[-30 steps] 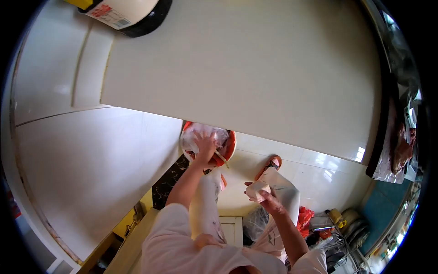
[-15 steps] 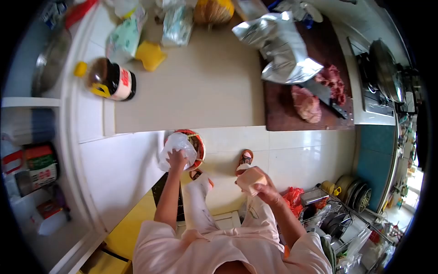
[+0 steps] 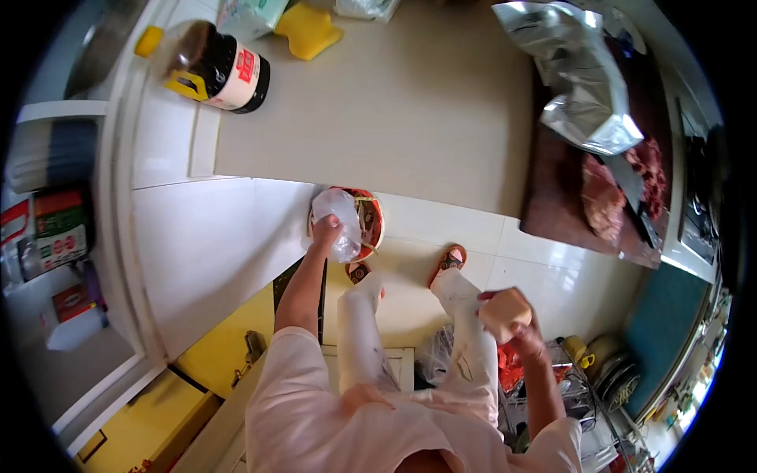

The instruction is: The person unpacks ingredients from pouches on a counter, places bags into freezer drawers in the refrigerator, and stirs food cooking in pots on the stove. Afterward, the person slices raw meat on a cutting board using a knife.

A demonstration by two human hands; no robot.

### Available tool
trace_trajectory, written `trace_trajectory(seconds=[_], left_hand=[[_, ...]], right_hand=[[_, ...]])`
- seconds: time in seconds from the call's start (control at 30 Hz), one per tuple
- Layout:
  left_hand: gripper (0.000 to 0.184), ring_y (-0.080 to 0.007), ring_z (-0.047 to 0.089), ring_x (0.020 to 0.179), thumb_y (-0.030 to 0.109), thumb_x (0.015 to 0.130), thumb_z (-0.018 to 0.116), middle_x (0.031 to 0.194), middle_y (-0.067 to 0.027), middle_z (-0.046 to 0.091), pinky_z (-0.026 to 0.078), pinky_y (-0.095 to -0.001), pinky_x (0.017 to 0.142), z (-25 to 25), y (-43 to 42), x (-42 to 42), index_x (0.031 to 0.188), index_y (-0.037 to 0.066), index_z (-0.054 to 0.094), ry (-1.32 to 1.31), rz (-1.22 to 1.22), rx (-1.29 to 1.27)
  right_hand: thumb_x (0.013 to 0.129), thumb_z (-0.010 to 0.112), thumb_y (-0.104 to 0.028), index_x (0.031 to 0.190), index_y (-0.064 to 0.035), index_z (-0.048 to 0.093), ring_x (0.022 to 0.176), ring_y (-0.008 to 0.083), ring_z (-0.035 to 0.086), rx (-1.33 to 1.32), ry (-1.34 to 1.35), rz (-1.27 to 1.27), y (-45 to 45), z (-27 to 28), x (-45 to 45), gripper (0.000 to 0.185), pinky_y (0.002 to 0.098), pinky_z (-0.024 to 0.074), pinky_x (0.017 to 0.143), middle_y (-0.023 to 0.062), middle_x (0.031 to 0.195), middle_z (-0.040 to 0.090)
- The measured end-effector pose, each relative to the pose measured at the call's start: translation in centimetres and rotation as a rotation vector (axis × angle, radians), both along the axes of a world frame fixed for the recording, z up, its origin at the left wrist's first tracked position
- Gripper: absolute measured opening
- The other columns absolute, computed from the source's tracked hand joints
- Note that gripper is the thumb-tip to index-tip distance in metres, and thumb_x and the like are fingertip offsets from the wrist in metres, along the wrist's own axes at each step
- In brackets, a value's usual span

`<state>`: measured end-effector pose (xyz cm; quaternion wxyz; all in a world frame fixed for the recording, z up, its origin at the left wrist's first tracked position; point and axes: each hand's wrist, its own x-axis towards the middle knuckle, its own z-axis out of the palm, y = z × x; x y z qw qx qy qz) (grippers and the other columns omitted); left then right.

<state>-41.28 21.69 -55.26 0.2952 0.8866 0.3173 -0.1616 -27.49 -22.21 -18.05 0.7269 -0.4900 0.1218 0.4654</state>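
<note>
My left hand is closed on a crumpled, see-through plastic bag. The bag hangs over a round red-rimmed bin on the floor and hides part of its contents. Out to the right of my legs, my right hand grips a pale tan, blocky piece with flat faces; its kind I cannot make out. On the dark cutting board lie a cleaver, a chunk of raw meat and chopped meat. A crumpled silver foil bag rests above them.
A large dark sauce bottle lies on its side by the counter's left edge, near a yellow cloth-like piece. The counter edge runs in front of me. At lower right stands a wire rack with pans.
My view has turned and shifted, so the counter sits higher. My right hand has carried the pale block out to the right. My left hand keeps the plastic bag over the bin.
</note>
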Motion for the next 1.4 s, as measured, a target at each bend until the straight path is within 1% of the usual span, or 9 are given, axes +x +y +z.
trace_trajectory(seconds=[0.1,0.2,0.53,0.97,1.13,1.27,1.33,1.37,1.4], left_hand=[[0.020,-0.0337,0.062,0.083,0.021,0.074,0.063,0.080,-0.0171,0.064,0.049,-0.0430,0.074,-3.8,0.5,1.5,0.089,0.008,0.064,0.260,-0.089,-0.004],[0.019,-0.0342,0.062,0.085,0.020,0.077,0.060,0.082,-0.0189,0.064,0.049,-0.0439,0.074,-8.5,3.0,3.1,0.090,0.007,0.065,-0.089,0.058,0.455],[0.021,-0.0345,0.061,0.085,0.021,0.077,0.061,0.082,-0.0184,0.064,0.049,-0.0436,0.075,-17.4,3.1,2.5,0.093,0.007,0.065,0.126,0.006,0.267],[0.024,-0.0347,0.061,0.086,0.021,0.078,0.061,0.083,-0.0177,0.064,0.049,-0.0432,0.076,-2.7,2.7,3.1,0.097,0.008,0.064,-0.242,0.105,0.084],[0.032,-0.0331,0.060,0.090,0.025,0.078,0.063,0.089,-0.0136,0.064,0.048,-0.0436,0.079,0.1,0.4,0.0,0.106,0.009,0.062,0.139,-0.045,0.332],[0.047,-0.0344,0.056,0.099,0.028,0.078,0.065,0.108,-0.0170,0.058,0.046,-0.0435,0.086,0.0,-1.1,-2.6,0.119,0.009,0.056,0.190,-0.135,0.297],[0.052,-0.0332,0.052,0.108,0.033,0.076,0.068,0.119,-0.0124,0.054,0.043,-0.0463,0.089,5.8,-1.8,-0.8,0.122,0.013,0.054,0.358,-0.071,0.202],[0.059,-0.0412,0.042,0.118,0.033,0.076,0.068,0.131,-0.0147,0.045,0.041,-0.0505,0.092,4.7,-0.8,-1.8,0.130,0.018,0.048,0.329,-0.029,0.029],[0.063,-0.0434,0.038,0.121,0.035,0.075,0.069,0.135,-0.0147,0.040,0.039,-0.0529,0.093,5.5,-1.6,-1.2,0.132,0.020,0.045,0.208,-0.097,0.147]], right_hand=[[0.059,0.081,-0.045,0.117,0.0015,0.046,0.100,0.0264,0.058,-0.018,0.079,0.020,1.4,-5.4,-2.6,0.082,0.0365,0.0505,0.083,0.0192,0.117,0.054],[0.063,0.079,-0.042,0.124,0.0006,0.043,0.104,0.0267,0.056,-0.034,0.166,0.021,2.6,-8.9,-4.6,0.083,0.0364,0.0488,0.086,0.0196,0.120,0.052],[0.067,0.077,-0.038,0.127,0.0010,0.040,0.107,0.0273,0.055,-0.085,0.266,-0.034,4.7,-17.6,-8.3,0.081,0.0368,0.0472,0.090,0.0198,0.120,0.053],[0.070,0.074,-0.037,0.125,0.0008,0.040,0.105,0.0268,0.057,-0.033,0.305,0.035,6.5,-12.5,-8.2,0.075,0.0374,0.0486,0.087,0.0181,0.118,0.055],[0.071,0.073,-0.039,0.124,0.0007,0.040,0.106,0.0264,0.056,-0.025,0.279,0.026,6.2,-12.2,-7.9,0.074,0.0373,0.0476,0.088,0.0177,0.117,0.055],[0.072,0.073,-0.038,0.126,0.0011,0.039,0.108,0.0272,0.055,-0.036,0.282,0.008,5.6,-12.1,-8.0,0.075,0.0377,0.0461,0.090,0.0183,0.119,0.054],[0.073,0.072,-0.037,0.128,0.0011,0.038,0.109,0.0277,0.055,-0.042,0.279,-0.006,5.2,-12.0,-7.9,0.075,0.0378,0.0457,0.091,0.0186,0.120,0.054],[0.074,0.072,-0.036,0.129,0.0011,0.037,0.109,0.0280,0.055,-0.028,0.280,-0.012,4.8,-12.4,-7.9,0.075,0.0378,0.0456,0.091,0.0188,0.120,0.054],[0.074,0.072,-0.035,0.129,0.0011,0.036,0.110,0.0283,0.054,-0.014,0.281,-0.016,4.7,-12.8,-8.0,0.075,0.0378,0.0455,0.092,0.0189,0.120,0.054]])
